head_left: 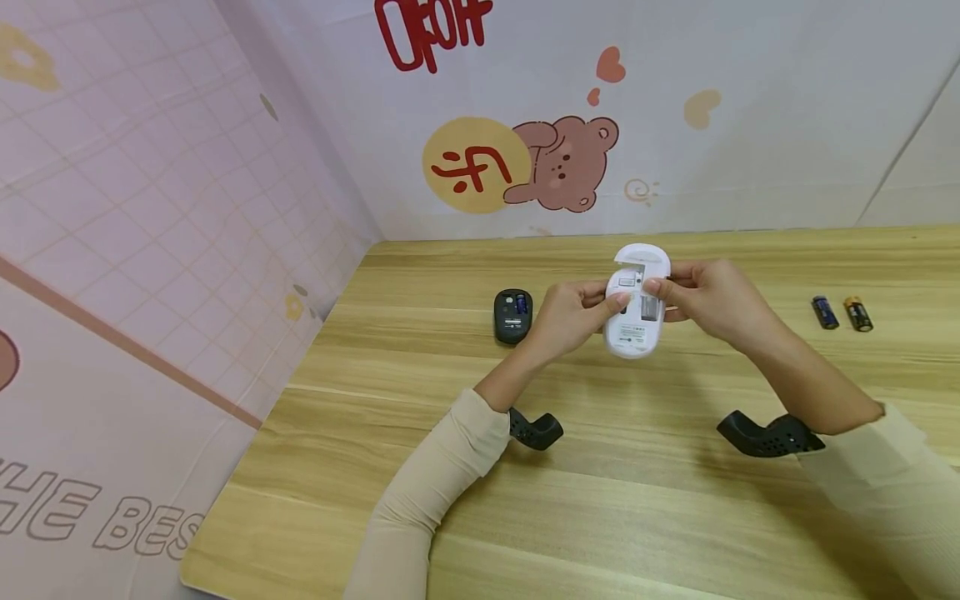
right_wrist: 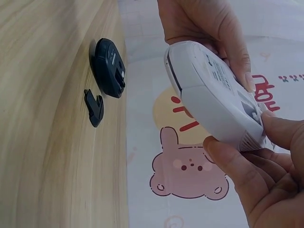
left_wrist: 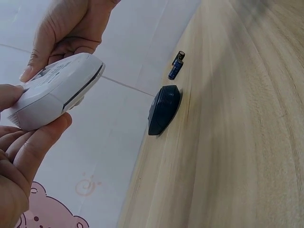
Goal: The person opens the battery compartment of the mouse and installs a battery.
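A white computer mouse (head_left: 630, 336) is held up over the table, underside facing the head camera, between both hands. My left hand (head_left: 566, 319) grips its left side, thumb on the underside and fingers behind. On the other side my right hand (head_left: 723, 304) pinches it, with the thumb beside the open battery compartment (head_left: 649, 307). A white cover (head_left: 642, 253) juts past the mouse's far end, out of line with the body. In the right wrist view, the compartment's opening (right_wrist: 249, 108) shows near the right thumb.
A black mouse (head_left: 513, 329) lies underside up on the table, a blue battery (head_left: 521, 304) in it. Its small black cover (right_wrist: 95, 108) lies beside it. Two loose batteries, one blue (head_left: 825, 312) and one black and gold (head_left: 858, 314), lie to the right. A printed cloth (head_left: 750, 167) hangs behind.
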Demonstrator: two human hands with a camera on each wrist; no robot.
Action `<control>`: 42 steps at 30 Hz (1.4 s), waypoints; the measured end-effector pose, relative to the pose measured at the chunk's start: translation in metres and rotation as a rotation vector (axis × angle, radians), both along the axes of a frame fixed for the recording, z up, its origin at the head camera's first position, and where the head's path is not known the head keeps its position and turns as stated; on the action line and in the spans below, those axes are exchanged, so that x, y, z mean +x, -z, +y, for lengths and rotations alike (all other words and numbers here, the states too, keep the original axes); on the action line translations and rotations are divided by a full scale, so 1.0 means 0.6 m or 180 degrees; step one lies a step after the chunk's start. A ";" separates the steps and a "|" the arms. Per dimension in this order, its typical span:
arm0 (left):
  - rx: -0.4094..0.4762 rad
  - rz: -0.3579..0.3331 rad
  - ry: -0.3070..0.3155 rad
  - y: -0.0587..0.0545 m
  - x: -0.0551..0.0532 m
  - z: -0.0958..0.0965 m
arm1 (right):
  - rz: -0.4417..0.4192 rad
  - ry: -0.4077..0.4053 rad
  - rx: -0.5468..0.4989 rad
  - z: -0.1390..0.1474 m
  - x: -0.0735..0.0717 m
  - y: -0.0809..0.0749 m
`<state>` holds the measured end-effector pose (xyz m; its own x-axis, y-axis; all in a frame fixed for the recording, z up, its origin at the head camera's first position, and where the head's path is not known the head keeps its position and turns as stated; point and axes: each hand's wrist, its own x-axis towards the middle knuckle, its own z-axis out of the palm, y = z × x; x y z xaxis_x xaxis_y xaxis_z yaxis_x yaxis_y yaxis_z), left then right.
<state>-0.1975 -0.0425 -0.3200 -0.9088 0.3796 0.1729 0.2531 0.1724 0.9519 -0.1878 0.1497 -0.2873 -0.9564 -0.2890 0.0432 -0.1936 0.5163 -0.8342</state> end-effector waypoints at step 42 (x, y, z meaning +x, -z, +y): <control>-0.0086 0.0011 -0.0099 0.001 0.002 -0.007 | 0.0060 0.0545 -0.1012 0.004 0.003 -0.007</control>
